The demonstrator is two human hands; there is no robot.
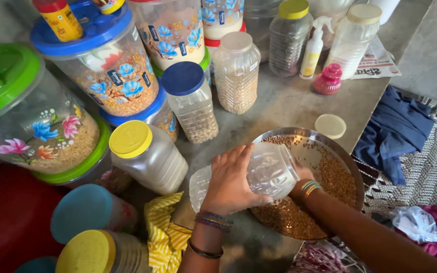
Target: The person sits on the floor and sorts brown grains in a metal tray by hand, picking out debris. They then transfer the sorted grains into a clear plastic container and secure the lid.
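The left hand [231, 182] is gripping an empty clear plastic jar [259, 174], tipped on its side over the rim of a steel plate [352, 167] of brown grains [332, 179]. The right hand [302, 179] is lying mostly hidden behind the jar's mouth, so I cannot tell how far it is closed. Judging by this, she is scooping grain into the jar; next calls for keeping the mouth low. Its yellow lid [330, 126] is lying nearby on the tabletop [289, 101].

Yellow bottle [61, 19] with red cap and printed label, top left on a blue lid. White-and-yellow spray bottle [312, 49] by a printed paper sheet [378, 63], top right. Floral-printed tubs [112, 76] stacked left.
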